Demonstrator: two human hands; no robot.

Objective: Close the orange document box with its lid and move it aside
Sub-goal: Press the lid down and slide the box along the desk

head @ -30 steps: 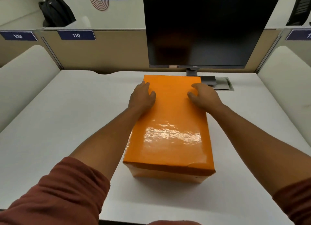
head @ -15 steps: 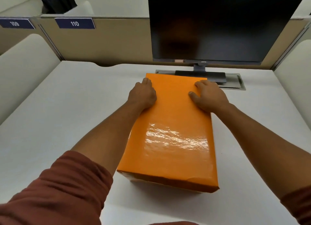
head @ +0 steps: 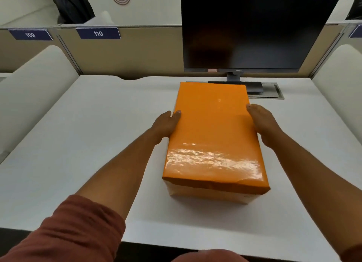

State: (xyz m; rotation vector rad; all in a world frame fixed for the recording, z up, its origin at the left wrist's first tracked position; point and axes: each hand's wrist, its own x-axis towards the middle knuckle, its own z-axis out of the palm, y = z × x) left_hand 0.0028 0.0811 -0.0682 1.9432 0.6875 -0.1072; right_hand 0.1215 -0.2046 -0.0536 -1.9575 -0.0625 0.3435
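Note:
The orange document box (head: 213, 136) stands on the white desk (head: 98, 136) right of centre, its glossy orange lid seated flat on top. A paler band of the box body shows under the lid at the near end. My left hand (head: 166, 125) presses against the box's left side, thumb on the lid's edge. My right hand (head: 262, 122) lies against the right side, fingers reaching down along it. Both hands clasp the box between them at about its middle.
A dark monitor (head: 248, 28) stands on its base (head: 252, 86) right behind the box, by a grey cable hatch (head: 274, 93). Beige partitions with labels 109 and 110 close the back, padded dividers (head: 29, 89) flank both sides. A black bag (head: 72, 5) sits beyond.
My hands have slid off the top of the lid, back toward me and outward, onto the box's left and right sides. The box itself sits in about the same spot.

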